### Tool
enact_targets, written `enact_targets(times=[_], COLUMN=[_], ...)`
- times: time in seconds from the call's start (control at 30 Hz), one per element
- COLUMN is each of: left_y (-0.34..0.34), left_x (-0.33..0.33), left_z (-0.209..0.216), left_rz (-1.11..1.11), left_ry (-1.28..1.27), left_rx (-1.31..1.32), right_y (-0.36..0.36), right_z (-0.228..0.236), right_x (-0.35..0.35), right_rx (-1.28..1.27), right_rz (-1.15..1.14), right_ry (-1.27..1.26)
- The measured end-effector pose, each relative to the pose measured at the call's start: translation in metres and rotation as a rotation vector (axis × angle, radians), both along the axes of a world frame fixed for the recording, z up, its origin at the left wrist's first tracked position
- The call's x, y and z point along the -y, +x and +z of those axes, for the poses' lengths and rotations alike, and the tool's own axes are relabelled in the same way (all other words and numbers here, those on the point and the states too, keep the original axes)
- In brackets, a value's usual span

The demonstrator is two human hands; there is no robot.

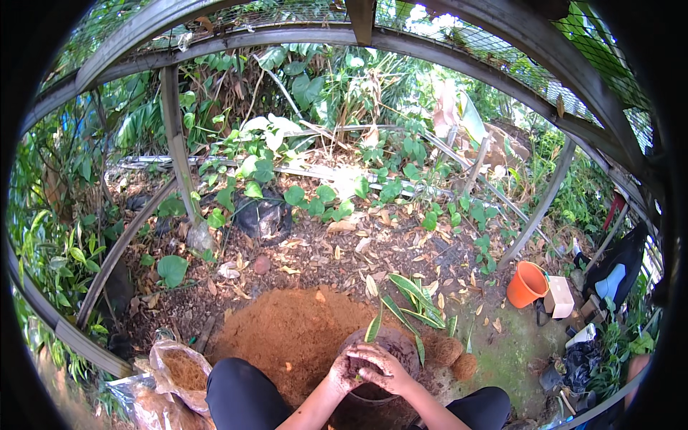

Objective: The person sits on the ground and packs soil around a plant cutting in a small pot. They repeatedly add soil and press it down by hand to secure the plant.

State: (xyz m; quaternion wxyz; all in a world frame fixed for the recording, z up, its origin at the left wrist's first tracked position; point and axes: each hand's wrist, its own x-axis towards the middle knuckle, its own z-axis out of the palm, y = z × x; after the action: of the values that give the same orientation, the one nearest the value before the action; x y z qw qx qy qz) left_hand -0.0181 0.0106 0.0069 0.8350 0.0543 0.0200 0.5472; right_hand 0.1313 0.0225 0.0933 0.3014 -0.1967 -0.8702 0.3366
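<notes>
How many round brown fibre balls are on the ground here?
2. The first ball lies just right of the tub; the second ball sits beside it, further right and slightly nearer the person. Others could be hidden behind the tub or legs.

There is room to pass over the brown mound (276, 326) left of the basin (411, 363); rightward, striped leaves (417, 295) and two fibre balls (449, 350) stand in the way, with passage beyond over green-tinged ground (505, 351), while the knees (242, 387) hem in both sides
</notes>
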Motion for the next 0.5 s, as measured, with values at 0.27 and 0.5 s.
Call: enact_targets(times=[0.27, 0.5], left_y=[-0.006, 0.008], left_x=[0.014, 0.018], left_z=[0.01, 0.023], left_rz=[-0.263, -0.251], left_ry=[0.116, -0.079], left_rx=[0.165, 0.067], right_y=[0.007, 0.015], right_z=[0.004, -0.008], right_x=[0.011, 0.01], right_rx=[0.306, 0.088], right_rz=[-0.043, -0.09], right_ry=[0.638, 0.776])
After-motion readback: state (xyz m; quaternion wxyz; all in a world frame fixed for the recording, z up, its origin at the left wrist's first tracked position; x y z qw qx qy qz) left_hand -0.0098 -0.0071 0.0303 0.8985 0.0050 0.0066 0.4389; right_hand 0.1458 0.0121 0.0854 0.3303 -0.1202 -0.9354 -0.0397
